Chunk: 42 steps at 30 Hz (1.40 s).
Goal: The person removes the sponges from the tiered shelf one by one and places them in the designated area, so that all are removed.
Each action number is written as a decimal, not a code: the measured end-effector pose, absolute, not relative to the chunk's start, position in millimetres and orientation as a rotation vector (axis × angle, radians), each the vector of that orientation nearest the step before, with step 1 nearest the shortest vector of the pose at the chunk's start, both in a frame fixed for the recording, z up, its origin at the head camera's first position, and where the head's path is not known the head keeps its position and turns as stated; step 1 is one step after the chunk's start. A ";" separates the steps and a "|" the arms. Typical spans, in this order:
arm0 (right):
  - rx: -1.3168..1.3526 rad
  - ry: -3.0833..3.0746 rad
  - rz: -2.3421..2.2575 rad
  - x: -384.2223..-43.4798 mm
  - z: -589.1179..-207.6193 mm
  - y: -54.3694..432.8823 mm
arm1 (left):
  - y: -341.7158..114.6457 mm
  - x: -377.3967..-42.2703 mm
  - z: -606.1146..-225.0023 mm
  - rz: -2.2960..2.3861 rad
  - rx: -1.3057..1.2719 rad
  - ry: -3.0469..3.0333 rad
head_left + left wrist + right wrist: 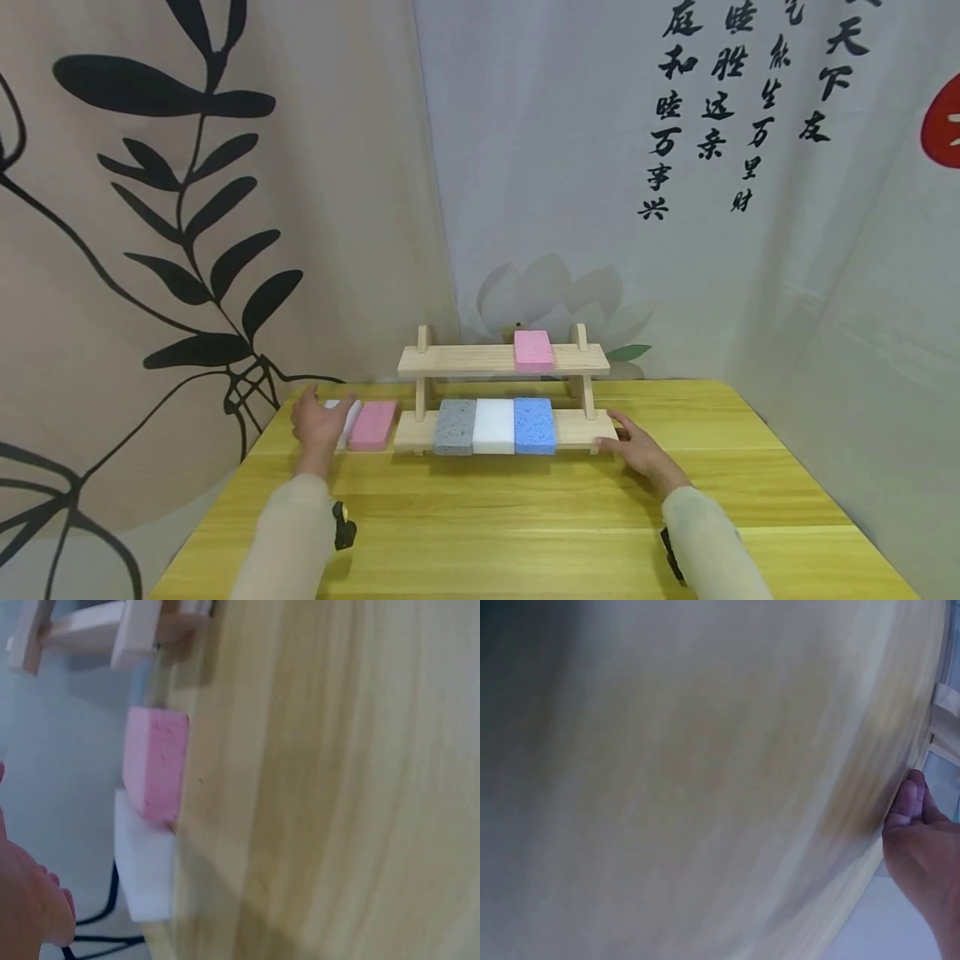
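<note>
Across the upper right of the frame, black Chinese writing (664, 142) runs down a pale cloth (525, 125) in columns whose tops are cut off. The leftmost reads 庭和睦万事兴, the next 睦胜远亲, then 能生万里财, and the last ends 天下友. At the right edge sits part of a red disc (937, 129) with a white mark too cropped to read.

Left of centre, low in the frame, the left hand (321, 423) reaches forward, its thumb spread wide from the fingers, over a white sponge (146, 870) lying on the wooden table (480, 525). The left wrist view shows a gap between hand and sponge; contact cannot be told. A pink sponge (372, 426) lies just right of the white one.

Right of centre, the right hand (641, 452) reaches inward at the right end of the rack's lower shelf (416, 429), thumb at the front edge and fingers farther back; whether they grip it cannot be told.

At the centre, that lower shelf bears a grey sponge (454, 427), a second white sponge (493, 427) and a blue sponge (534, 426), side by side. On the upper shelf (465, 358), right of its middle, rests another pink sponge (533, 351).
</note>
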State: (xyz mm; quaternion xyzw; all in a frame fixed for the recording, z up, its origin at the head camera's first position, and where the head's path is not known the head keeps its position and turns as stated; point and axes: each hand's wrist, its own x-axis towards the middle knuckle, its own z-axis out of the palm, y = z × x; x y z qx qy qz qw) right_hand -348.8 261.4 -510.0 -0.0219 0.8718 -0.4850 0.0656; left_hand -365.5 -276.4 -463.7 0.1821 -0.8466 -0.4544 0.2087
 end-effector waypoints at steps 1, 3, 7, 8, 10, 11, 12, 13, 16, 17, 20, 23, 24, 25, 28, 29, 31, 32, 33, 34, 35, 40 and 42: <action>-0.060 2.629 -1.469 -348.9 -510.4 261.5 | -273.6 -366.4 -461.2 -1.273 0.499 -2.344; -0.055 2.631 -1.469 -349.1 -511.0 262.0 | -267.3 -367.6 -455.9 -1.290 0.476 -2.322; -0.063 2.633 -1.467 -349.3 -510.6 262.4 | -252.9 -369.8 -444.5 -1.336 0.416 -2.296; -0.063 2.632 -1.468 -349.4 -510.4 262.4 | -249.0 -371.1 -442.0 -1.336 0.401 -2.297; -0.064 2.626 -1.475 -348.8 -509.4 262.1 | -241.2 -374.3 -437.3 -1.332 0.374 -2.304; -0.064 2.623 -1.478 -348.6 -509.2 262.1 | -237.1 -376.1 -435.5 -1.328 0.365 -2.302; -0.067 2.619 -1.479 -348.1 -508.9 262.0 | -233.0 -377.6 -433.6 -1.328 0.357 -2.301; -0.068 2.614 -1.481 -347.6 -508.6 261.8 | -228.8 -379.3 -431.9 -1.325 0.349 -2.301; -0.069 2.601 -1.490 -347.1 -508.3 261.7 | -215.6 -383.1 -426.4 -1.324 0.320 -2.293; -0.070 2.600 -1.491 -347.3 -508.3 261.8 | -211.1 -383.8 -424.3 -1.332 0.309 -2.287; -0.075 2.604 -1.496 -347.8 -507.9 261.5 | -196.0 -385.1 -417.9 -1.349 0.274 -2.279; -0.077 2.604 -1.494 -347.5 -507.8 261.0 | -179.0 -385.9 -412.4 -1.354 0.241 -2.277; -0.075 2.599 -1.500 -347.3 -507.8 260.7 | -173.0 -386.2 -410.8 -1.351 0.230 -2.278; -0.076 2.595 -1.503 -347.0 -507.8 260.5 | -167.1 -387.0 -409.7 -1.342 0.220 -2.282; -0.075 2.592 -1.512 -346.4 -507.1 259.8 | -149.0 -389.2 -407.6 -1.318 0.198 -2.287; -0.078 2.593 -1.512 -346.4 -507.1 259.8 | -143.2 -389.7 -407.2 -1.315 0.191 -2.286; -0.080 2.595 -1.512 -346.3 -507.1 259.8 | -132.1 -390.3 -406.8 -1.307 0.186 -2.286; -0.080 2.597 -1.512 -346.4 -507.0 259.9 | -126.9 -390.0 -406.3 -1.317 0.182 -2.278; -0.083 2.597 -1.510 -346.3 -507.2 260.0 | -122.0 -390.1 -406.0 -1.320 0.179 -2.280; -0.083 2.596 -1.511 -346.1 -507.2 260.2 | -117.6 -390.6 -405.9 -1.320 0.176 -2.282; -0.085 2.595 -1.511 -346.0 -507.1 260.3 | -113.5 -390.7 -405.4 -1.327 0.174 -2.285; -0.086 2.589 -1.518 -345.2 -506.4 260.5 | -94.3 -392.8 -405.3 -1.359 0.148 -2.305; -0.088 2.590 -1.517 -345.5 -507.1 260.7 | -85.7 -393.1 -405.7 -1.371 0.132 -2.304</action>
